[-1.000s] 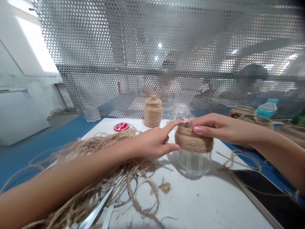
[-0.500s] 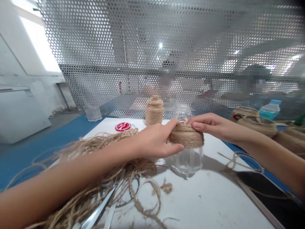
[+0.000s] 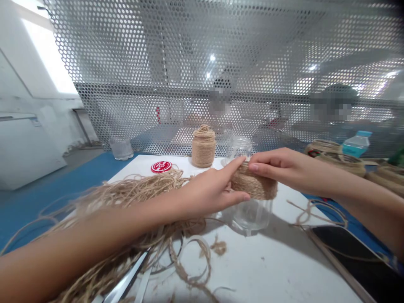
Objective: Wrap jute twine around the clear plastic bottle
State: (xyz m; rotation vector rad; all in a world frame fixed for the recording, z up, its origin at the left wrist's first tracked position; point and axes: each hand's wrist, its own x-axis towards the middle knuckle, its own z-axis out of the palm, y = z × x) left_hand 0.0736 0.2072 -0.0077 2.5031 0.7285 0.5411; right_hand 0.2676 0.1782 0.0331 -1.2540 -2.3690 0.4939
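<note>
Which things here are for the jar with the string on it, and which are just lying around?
In use:
left hand
right hand
glass jar wrapped in jute twine
loose jute twine

Probably just lying about:
scissors
red lid
twine-covered jar
clear cup
water bottle

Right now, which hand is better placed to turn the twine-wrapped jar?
Likely the left hand: index finger and thumb span the twine band, while the right hand's fingertips only touch its top.
</note>
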